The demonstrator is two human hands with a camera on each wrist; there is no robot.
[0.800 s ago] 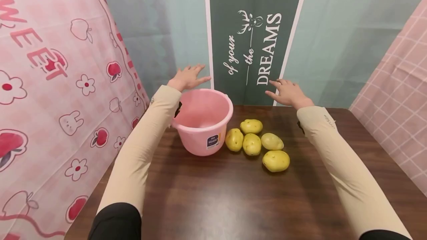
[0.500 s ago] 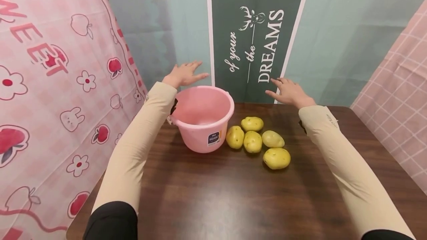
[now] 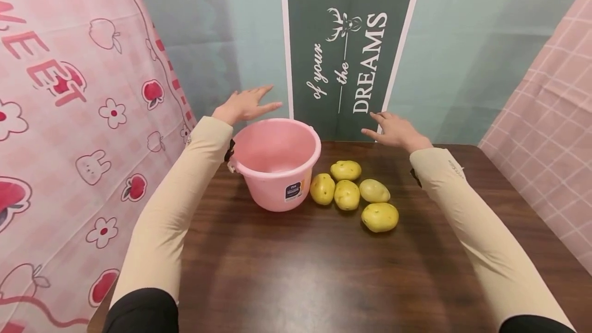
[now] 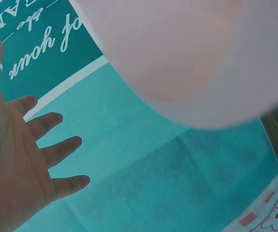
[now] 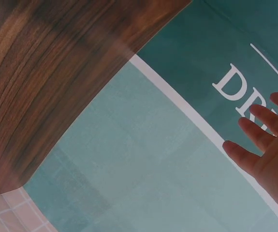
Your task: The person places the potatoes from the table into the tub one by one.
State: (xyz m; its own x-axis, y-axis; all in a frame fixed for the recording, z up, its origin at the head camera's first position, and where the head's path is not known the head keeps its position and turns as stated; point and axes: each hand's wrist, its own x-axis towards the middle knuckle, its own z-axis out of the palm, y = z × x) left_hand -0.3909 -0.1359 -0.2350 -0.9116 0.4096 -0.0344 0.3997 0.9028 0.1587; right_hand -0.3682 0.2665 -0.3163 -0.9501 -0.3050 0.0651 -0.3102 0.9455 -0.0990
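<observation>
My left hand (image 3: 246, 105) hovers above the back left rim of a pink plastic bucket (image 3: 277, 189), fingers spread and holding nothing. In the left wrist view the bucket's rim (image 4: 211, 113) is blurred and close, apart from the straight fingers. My right hand (image 3: 395, 131) hangs in the air near the table's back edge, fingers extended, with nothing in it. Between the hands, right of the bucket, several yellow potatoes (image 3: 347, 195) lie grouped on the table. A paler, smoother yellow-green oval (image 3: 375, 190) lies among them; its kind is unclear. The visible inside of the bucket holds nothing.
The dark wooden table (image 3: 296, 271) has its back edge against a green-teal curtain (image 3: 453, 55) with white lettering. A pink patterned cloth (image 3: 111, 168) hangs at the left, and a pink checked one (image 3: 550, 117) at the right.
My left hand has moved a little leftward over the bucket's rim. The head view has shifted slightly. The right hand, bucket and potatoes keep about the same places on the table.
</observation>
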